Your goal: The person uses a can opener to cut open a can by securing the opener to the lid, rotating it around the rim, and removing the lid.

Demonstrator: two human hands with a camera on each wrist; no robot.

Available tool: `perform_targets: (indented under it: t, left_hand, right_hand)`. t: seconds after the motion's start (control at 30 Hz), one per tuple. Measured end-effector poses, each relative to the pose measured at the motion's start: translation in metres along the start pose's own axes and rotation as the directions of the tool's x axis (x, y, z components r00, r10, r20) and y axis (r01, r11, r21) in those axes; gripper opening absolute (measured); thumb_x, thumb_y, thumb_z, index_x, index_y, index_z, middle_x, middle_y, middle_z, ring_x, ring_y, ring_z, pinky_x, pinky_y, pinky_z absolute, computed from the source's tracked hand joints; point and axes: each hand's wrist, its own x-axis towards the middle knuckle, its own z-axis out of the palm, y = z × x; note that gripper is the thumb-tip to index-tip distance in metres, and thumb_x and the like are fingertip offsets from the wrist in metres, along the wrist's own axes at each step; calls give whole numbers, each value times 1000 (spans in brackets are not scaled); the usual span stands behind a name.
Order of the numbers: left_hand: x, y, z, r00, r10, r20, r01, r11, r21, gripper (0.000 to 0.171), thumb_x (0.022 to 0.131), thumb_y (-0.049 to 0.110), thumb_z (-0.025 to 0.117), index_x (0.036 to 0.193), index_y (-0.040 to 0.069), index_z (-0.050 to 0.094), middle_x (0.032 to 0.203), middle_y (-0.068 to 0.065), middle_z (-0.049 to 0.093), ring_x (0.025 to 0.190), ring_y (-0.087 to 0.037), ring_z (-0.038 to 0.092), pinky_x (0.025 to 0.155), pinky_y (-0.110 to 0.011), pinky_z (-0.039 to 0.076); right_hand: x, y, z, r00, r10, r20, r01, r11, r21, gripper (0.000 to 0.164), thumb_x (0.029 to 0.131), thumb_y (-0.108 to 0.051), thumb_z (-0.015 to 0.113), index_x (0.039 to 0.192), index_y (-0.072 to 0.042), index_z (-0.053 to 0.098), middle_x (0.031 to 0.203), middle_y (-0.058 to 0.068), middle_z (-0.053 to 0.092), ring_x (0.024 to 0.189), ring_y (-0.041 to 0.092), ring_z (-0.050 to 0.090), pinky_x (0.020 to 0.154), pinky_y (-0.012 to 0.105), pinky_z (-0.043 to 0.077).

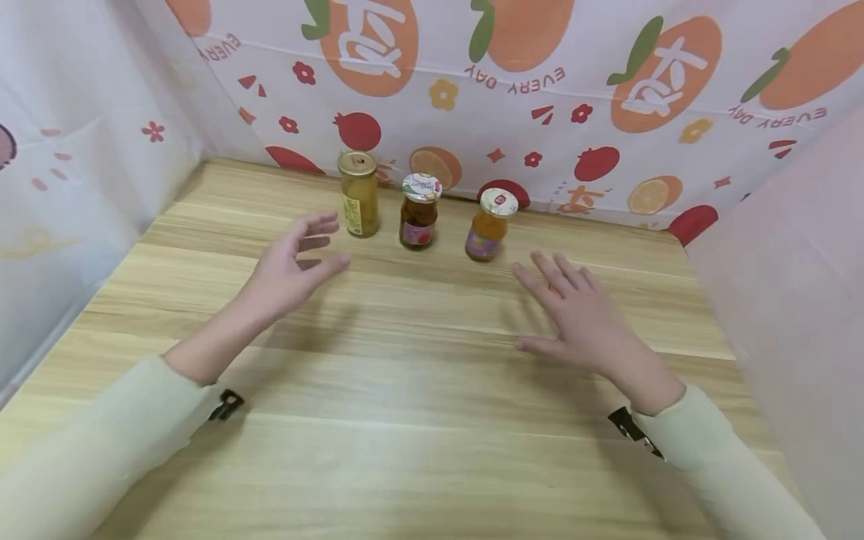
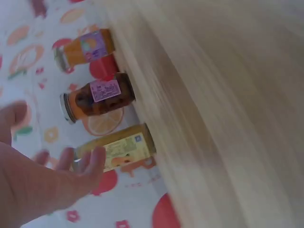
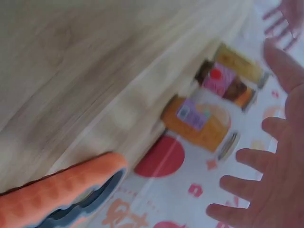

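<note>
Three lidded glass jars stand in a row at the back of the table: a tall gold-lidded jar (image 1: 361, 202) with yellow contents, a dark brown jar (image 1: 418, 217) and an orange jar (image 1: 487, 231). My left hand (image 1: 290, 262) hovers just left of the tall jar, fingers spread apart from the thumb, holding nothing. To the right of the orange jar my right hand (image 1: 583, 319) is held above the table with fingers spread. Under it lies an orange-handled tool (image 3: 71, 190) with a grey inner edge; the hand hides nearly all of it in the head view.
A wooden table (image 1: 378, 442) fills the lower view. Behind it hangs a fruit-printed curtain (image 1: 418, 127), close behind the jars. Plain pale curtains border the left and right sides. Dark straps show at both sleeve cuffs.
</note>
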Motion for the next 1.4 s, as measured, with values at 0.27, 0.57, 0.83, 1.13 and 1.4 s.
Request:
perform_targets:
  t: [0.27, 0.57, 0.83, 1.13, 1.4]
  left_hand:
    - [43, -20, 1, 938, -343, 39, 334, 871, -360, 92, 87, 30, 69, 152, 22, 4, 151, -15, 19, 131, -32, 31, 100, -51, 36]
    - [74, -32, 1, 892, -446, 73, 438, 814, -382, 101, 83, 30, 73, 152, 25, 0, 154, -14, 13, 132, -31, 29, 99, -49, 38]
    - [87, -28, 2, 882, -460, 100, 458, 791, -406, 102, 79, 29, 77, 151, 34, 5, 155, -11, 11, 134, -32, 25, 100, -52, 35]
    - [99, -21, 17, 892, -440, 103, 445, 818, -363, 92, 85, 27, 71, 151, 28, 7, 151, -13, 22, 128, -28, 33, 94, -45, 42]
    - [104, -19, 24, 875, -484, -11, 446, 816, -367, 83, 89, 24, 66, 150, 23, 10, 147, -11, 24, 126, -21, 32, 99, -38, 33]
  right_hand:
    - [-15, 28, 5, 977, 176, 122, -186, 980, 72, 98, 76, -63, 66, 152, -26, 16, 154, 16, 17, 135, 44, 16, 104, 61, 21]
    - [-42, 54, 15, 916, 240, 321, -282, 955, 90, 109, 71, -68, 67, 153, -26, 8, 153, 24, 6, 130, 51, 17, 90, 68, 34]
    - [-63, 62, 17, 828, 295, 477, -408, 901, 150, 121, 69, -71, 66, 149, -30, -16, 148, 34, 5, 119, 56, 33, 81, 66, 41]
    - [-82, 73, 30, 822, 379, 425, -468, 875, 123, 120, 71, -72, 62, 151, -21, -11, 123, 33, 39, 95, 41, 52, 66, 51, 48]
    - [-89, 71, 38, 834, 381, 400, -458, 882, 114, 114, 76, -73, 56, 152, -13, -5, 125, 33, 41, 105, 46, 48, 71, 57, 46]
